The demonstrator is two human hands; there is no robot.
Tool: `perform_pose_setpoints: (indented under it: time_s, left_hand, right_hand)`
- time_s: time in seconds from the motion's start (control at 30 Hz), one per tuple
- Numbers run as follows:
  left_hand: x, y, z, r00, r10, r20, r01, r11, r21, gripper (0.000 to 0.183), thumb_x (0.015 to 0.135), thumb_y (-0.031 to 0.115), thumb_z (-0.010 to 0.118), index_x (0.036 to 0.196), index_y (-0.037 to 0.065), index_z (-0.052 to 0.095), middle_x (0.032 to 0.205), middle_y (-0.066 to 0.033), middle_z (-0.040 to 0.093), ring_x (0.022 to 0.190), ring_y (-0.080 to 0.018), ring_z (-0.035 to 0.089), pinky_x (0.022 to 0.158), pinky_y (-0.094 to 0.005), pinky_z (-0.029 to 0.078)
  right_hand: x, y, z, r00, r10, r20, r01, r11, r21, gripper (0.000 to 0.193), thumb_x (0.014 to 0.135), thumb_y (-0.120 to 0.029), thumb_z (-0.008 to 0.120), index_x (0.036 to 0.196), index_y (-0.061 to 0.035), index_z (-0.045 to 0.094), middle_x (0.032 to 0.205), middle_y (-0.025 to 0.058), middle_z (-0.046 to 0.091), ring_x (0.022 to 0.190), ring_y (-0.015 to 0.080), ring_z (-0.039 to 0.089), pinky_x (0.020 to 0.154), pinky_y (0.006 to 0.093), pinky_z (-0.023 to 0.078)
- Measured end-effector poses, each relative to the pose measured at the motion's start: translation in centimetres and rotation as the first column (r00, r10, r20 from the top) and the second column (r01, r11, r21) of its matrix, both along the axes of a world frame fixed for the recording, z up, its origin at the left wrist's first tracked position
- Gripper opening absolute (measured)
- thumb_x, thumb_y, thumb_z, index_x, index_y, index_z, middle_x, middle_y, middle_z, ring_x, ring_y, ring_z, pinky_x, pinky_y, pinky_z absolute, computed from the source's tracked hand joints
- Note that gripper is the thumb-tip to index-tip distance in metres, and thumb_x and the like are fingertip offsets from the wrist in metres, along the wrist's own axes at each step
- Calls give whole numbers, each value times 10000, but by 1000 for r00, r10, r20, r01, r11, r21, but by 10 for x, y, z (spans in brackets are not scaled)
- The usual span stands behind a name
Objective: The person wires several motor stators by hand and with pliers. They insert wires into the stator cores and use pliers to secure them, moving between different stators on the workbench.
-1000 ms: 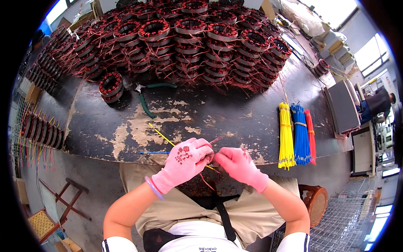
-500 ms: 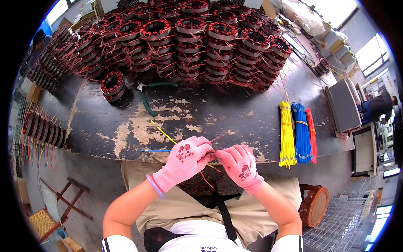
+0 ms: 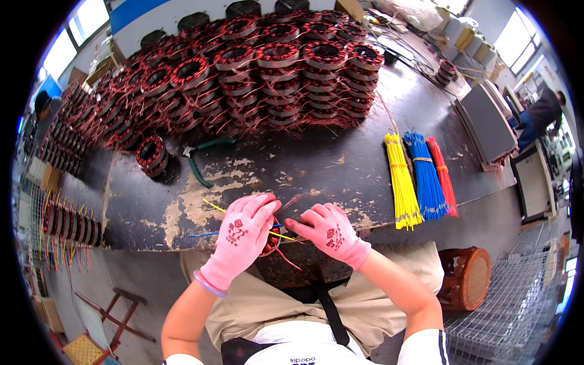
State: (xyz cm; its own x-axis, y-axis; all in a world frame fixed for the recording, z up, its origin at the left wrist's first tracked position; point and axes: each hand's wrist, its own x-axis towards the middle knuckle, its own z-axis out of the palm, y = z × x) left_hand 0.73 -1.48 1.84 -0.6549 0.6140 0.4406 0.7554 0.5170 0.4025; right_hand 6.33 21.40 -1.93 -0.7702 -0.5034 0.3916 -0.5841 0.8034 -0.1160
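Observation:
In a pink glove, my left hand (image 3: pixel 240 231) is curled over a small stator (image 3: pixel 272 244) with red windings, held at the table's near edge. Most of the stator is hidden behind that glove. A yellow wire (image 3: pixel 214 205) and a blue wire (image 3: pixel 204 235) stick out to its left, and a loose red lead (image 3: pixel 289 260) hangs toward my lap. Thin copper-coloured strands (image 3: pixel 293 201) rise between the hands. My gloved right hand (image 3: pixel 331 234) is just right of the stator, thumb and fingertips pinched beside the wire ends; what they grip is too small to make out.
Stacked stators (image 3: pixel 280 79) fill the back of the worn black table (image 3: pixel 255 176). One short stator stack (image 3: pixel 152 156) stands beside green-handled cutters (image 3: pixel 198 161). Bundles of yellow wires (image 3: pixel 401 182), blue wires (image 3: pixel 427 176) and red wires (image 3: pixel 443 176) lie at right. Wired stators (image 3: pixel 70 225) hang near the left edge.
My hands have moved slightly apart, and more of the stator and its wires shows between them. The whole view has shifted, with the table's contents appearing farther left.

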Motion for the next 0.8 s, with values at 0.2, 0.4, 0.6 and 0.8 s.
perform_pose_setpoints:
  time_s: [0.2, 0.4, 0.6, 0.8]
  left_hand:
    - [2, 8, -19, 984, 81, 158, -76, 996, -36, 320, 948, 89, 610, 1266, 62, 641, 1209, -140, 659, 1145, -354, 600, 1018, -448, 469]
    - [6, 5, -15, 979, 66, 195, -60, 998, -35, 325, 971, 75, 569, 1288, 29, 623, 1260, -156, 634, 1162, -360, 579, 1028, -447, 443]
    - [5, 14, -17, 979, 51, 195, -41, 998, -53, 318, 983, 77, 541, 1286, 22, 618, 1266, -160, 630, 1163, -361, 577, 1035, -450, 432]
    - [4, 5, -17, 980, 61, 189, -50, 997, -65, 316, 974, 73, 543, 1276, 18, 619, 1259, -160, 632, 1152, -366, 583, 1029, -454, 433]
  right_hand:
    - [20, 33, 17, 978, -188, 88, 207, 915, -347, 357, 880, -180, 693, 1235, -213, 670, 995, 29, 632, 932, 259, 631, 807, 407, 517]
    - [99, 201, 20, 367, -928, 58, 821, 294, -488, 310, 940, -271, 708, 720, -65, 637, 677, 152, 610, 661, 348, 638, 603, 442, 474]
    - [163, 330, -14, 72, -759, 647, 910, -214, -354, 545, 1003, -535, 555, 1006, -7, 689, 842, 170, 684, 756, 247, 681, 708, 369, 525]
    - [157, 319, -14, 94, -942, 321, 981, 31, -193, 283, 978, -377, 622, 1010, -122, 740, 924, 81, 725, 828, 280, 694, 731, 397, 534]
